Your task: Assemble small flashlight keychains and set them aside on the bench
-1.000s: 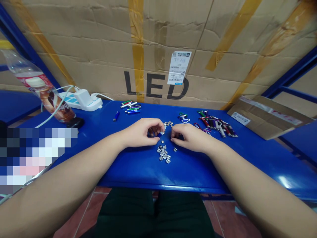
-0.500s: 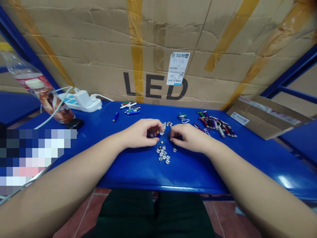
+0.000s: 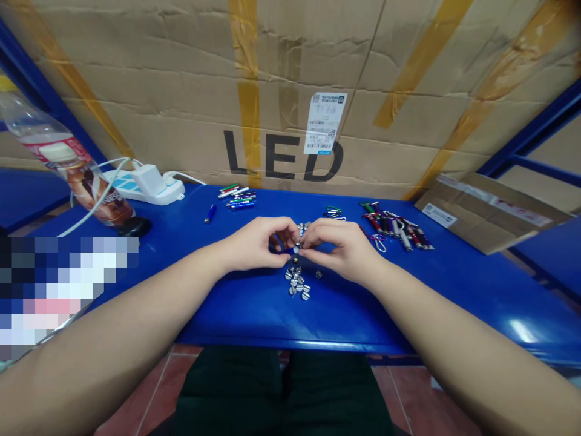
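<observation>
My left hand (image 3: 270,243) is curled above the blue table, its fingers round a small blue tube (image 3: 287,250), mostly hidden by the fingers. Fingertips of my right hand (image 3: 338,245) pinch a tiny silvery piece (image 3: 298,246) at the tube's end, close to the left fingertips. Below the hands lies a loose pile of small round silver pieces (image 3: 297,282), with one apart (image 3: 318,274) to its right. More small round pieces (image 3: 307,225) lie behind the hands, partly covered by them.
Coloured tubes (image 3: 240,198) and a single blue tube (image 3: 210,214) lie at the back left. Carabiners (image 3: 333,212) and tubes with clips (image 3: 399,227) lie back right. A bottle (image 3: 97,188), power strip (image 3: 158,189), small carton (image 3: 483,212) and large cardboard box (image 3: 190,91) surround the work area.
My right hand has moved left until its fingertips meet the piece at my left hand, and now covers some of the small pieces behind. My left hand has stayed nearly in place.
</observation>
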### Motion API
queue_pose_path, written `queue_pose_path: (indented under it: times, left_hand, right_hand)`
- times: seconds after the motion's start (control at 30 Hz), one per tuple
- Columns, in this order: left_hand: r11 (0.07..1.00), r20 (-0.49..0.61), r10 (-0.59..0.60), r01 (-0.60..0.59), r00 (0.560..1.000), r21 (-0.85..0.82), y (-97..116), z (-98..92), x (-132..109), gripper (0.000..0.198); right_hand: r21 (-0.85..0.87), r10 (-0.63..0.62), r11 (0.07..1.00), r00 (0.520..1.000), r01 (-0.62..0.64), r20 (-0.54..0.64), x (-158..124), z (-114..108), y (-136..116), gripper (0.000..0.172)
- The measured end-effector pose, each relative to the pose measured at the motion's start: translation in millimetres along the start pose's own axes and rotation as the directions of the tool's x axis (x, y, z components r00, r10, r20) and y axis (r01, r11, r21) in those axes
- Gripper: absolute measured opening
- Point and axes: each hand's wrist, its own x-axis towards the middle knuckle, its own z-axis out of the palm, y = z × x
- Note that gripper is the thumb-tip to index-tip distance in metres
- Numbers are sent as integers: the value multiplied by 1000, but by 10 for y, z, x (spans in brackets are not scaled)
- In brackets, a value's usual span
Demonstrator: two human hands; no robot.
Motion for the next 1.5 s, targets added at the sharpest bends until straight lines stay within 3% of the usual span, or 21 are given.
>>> queue_pose_path:
  times: [0.4, 0.57, 0.7, 0.8, 0.87, 0.93, 1.0, 1.07, 1.2, 1.33, 1.5]
  left_hand:
    - [999, -35, 4, -6, 999, -48, 24, 25, 2, 22]
    - [998, -36, 1, -3, 999, -62, 23, 24, -6, 23]
    - [997, -29, -10, 8, 1000, -75, 3, 17, -5, 22]
    - [997, -30, -17, 15, 999, -76, -11, 5, -5, 23]
    - [999, -38, -22, 20, 999, -51, -17, -2, -5, 23]
    - [1000, -34, -23, 23, 999, -21, -22, -7, -1, 22]
    - [1000, -18, -24, 24, 1000, -5, -27, -10, 6, 21]
    - [1000, -7, -24, 24, 1000, 13, -32, -12, 13, 19]
    - [999, -10, -6, 7, 1000, 37, -38, -14, 15, 21]
    - [1000, -12, 3, -3, 1000, 1, -36, -1, 10, 19]
    - [997, -16, -22, 21, 1000, -71, -43, 25, 11, 23]
  right_hand:
    - [-87, -145, 986, 989, 145, 10, -1, 20, -30, 2]
    - [-143, -175, 973, 984, 180, 42, 2, 46, -22, 6]
    - [-108, -129, 984, 986, 141, 105, 6, -38, -53, 9]
    - [-52, 19, 999, 989, -12, 144, -6, -179, -82, 7]
    - [-70, 158, 987, 954, -145, 255, -27, -266, -87, 12]
    - [-138, 277, 961, 870, -242, 409, -53, -310, -79, 21]
    - [-190, 341, 940, 797, -284, 498, -74, -309, -65, 17]
    - [-188, 351, 936, 783, -297, 514, -79, -283, -55, 9]
    - [-75, 284, 957, 862, -279, 419, -42, -243, -56, 6]
    - [-24, 222, 975, 964, -221, 144, -1, -203, -70, 14]
    - [55, 258, 965, 965, -256, -39, -9, -109, -86, 10]
